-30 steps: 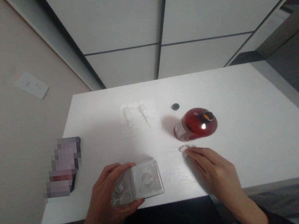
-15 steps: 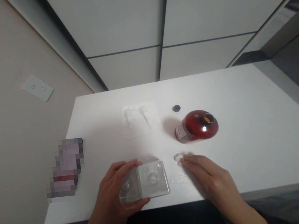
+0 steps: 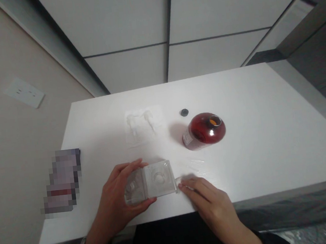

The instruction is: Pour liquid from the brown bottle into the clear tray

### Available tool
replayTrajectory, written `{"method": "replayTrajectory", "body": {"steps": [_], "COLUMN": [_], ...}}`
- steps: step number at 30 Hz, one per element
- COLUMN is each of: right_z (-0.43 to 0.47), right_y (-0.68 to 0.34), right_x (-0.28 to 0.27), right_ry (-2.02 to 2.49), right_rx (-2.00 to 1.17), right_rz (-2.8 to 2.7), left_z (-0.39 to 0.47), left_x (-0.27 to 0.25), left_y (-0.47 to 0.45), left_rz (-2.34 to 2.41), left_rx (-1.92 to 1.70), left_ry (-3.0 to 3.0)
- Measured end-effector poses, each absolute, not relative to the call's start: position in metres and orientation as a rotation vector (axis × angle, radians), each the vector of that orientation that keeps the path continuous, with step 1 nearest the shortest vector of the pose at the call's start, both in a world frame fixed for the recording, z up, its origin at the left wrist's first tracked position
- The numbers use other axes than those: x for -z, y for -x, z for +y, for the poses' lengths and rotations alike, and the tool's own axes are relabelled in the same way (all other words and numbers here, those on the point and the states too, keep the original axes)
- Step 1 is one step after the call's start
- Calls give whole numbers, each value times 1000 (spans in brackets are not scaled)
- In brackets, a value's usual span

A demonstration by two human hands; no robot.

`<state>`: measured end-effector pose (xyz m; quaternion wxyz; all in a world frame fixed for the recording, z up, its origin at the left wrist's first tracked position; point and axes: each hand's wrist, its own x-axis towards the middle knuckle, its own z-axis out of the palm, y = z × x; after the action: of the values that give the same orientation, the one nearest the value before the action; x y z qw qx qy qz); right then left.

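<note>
My left hand [image 3: 117, 204] grips a clear plastic blister case [image 3: 151, 180] with two round wells, held just above the near edge of the white table [image 3: 269, 138]. The fingertips of my right hand [image 3: 209, 204] pinch a small clear piece [image 3: 179, 181] against the table, right at the case's right edge. The piece is blurred and its shape is hard to make out. Beyond both hands an amber-red bottle [image 3: 203, 131] stands upright with its mouth uncovered. Its small dark cap [image 3: 184, 112] lies on the table just behind and to the left of it.
A clear wrapper with white pieces inside [image 3: 143, 126] lies flat behind the case. A pixelated dark object [image 3: 61, 181] rests at the table's left edge. A wet-looking smear [image 3: 195, 163] marks the tabletop near my right hand. A wall socket [image 3: 24, 92] is at left.
My right hand has slid the small clear piece leftward and toward me, from in front of the bottle to the case's right edge. My left hand kept its hold on the case.
</note>
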<state>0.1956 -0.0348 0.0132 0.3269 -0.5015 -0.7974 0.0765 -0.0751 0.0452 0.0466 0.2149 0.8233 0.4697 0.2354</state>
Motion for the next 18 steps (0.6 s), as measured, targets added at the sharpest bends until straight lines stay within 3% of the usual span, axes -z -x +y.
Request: {"method": "replayTrajectory", "body": {"steps": [8, 18], "right_z": [-41, 12], "right_y": [-280, -190], "right_x": [-8, -47], "right_ry": [1693, 1160], "right_rx": [88, -215], "right_rz": [-1921, -1921], "left_z": [45, 46], "left_x": [-49, -60], "left_y": [75, 62], "left_rz": [1287, 1221], "left_rx": [-626, -555], "left_ry": [-2240, -2232]}}
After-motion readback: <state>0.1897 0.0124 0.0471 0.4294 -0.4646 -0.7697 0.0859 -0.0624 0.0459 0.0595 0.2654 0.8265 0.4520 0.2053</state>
